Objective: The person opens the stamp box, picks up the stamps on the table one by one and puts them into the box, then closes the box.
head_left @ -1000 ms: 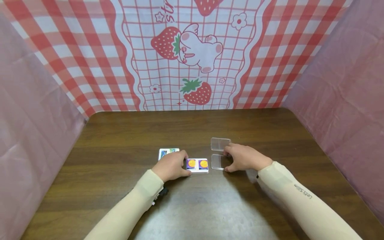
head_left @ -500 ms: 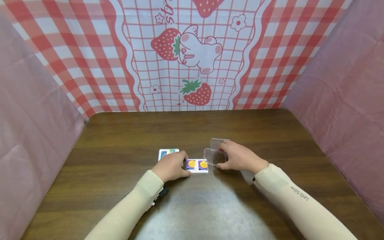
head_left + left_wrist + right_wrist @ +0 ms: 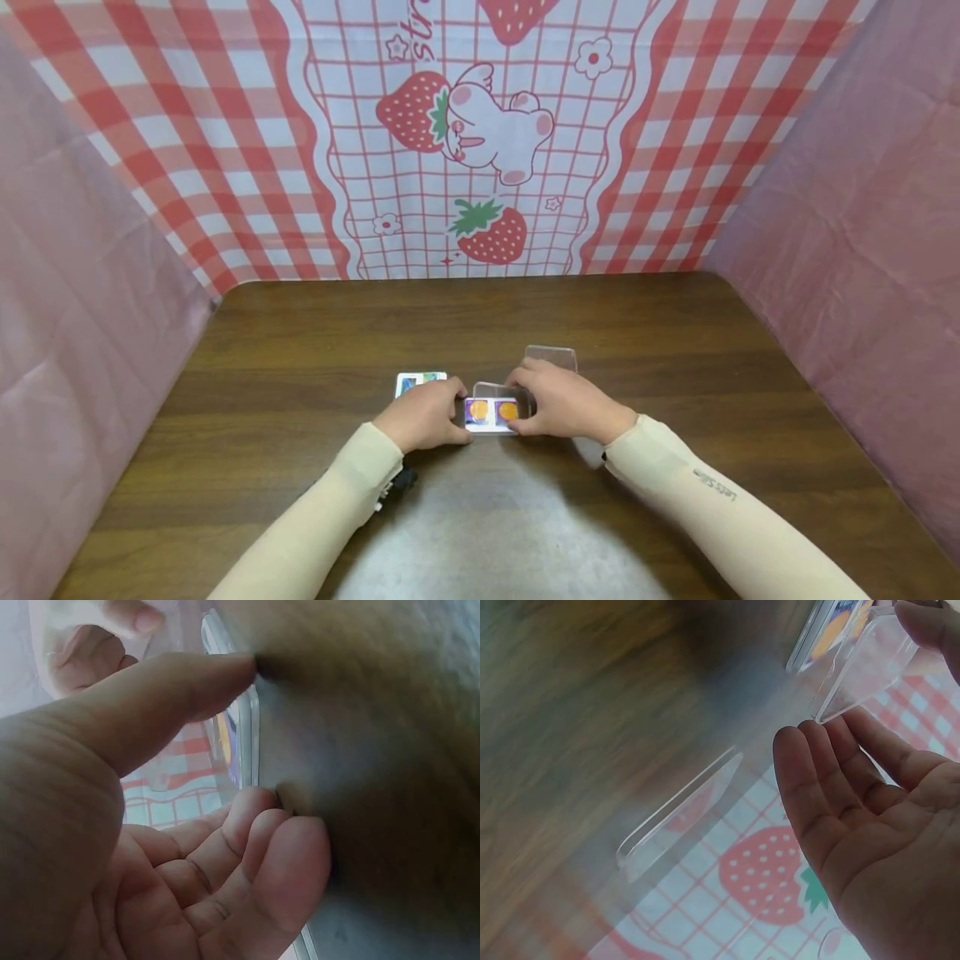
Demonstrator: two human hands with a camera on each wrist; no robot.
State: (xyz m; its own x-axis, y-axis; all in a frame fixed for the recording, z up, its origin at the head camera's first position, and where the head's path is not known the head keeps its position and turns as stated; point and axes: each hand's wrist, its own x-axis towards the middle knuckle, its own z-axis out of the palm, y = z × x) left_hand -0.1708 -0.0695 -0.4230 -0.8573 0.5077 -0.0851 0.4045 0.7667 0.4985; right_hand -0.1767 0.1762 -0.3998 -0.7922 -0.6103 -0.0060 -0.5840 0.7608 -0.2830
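Observation:
A flat case (image 3: 492, 426) with two purple-and-orange pictures lies on the table. My left hand (image 3: 420, 414) holds its left end, thumb at the near edge and fingers at the far edge; the left wrist view shows the thumb close to the case's side (image 3: 253, 742). Between thumb and fingers, my right hand (image 3: 570, 402) pinches a clear plastic cover (image 3: 870, 667). In the head view this cover is tilted over the picture case, its far edge standing out behind.
A second clear plastic cover (image 3: 561, 357) lies on the wooden table (image 3: 315, 333) behind my right hand. Partly hidden by my left hand is another white case with blue and green pictures (image 3: 420, 378). A strawberry-patterned cloth (image 3: 480, 208) hangs at the back.
My right hand has lifted the nearer clear cover off the table and carried it left over the picture case. The left hand has stayed at the case's left end.

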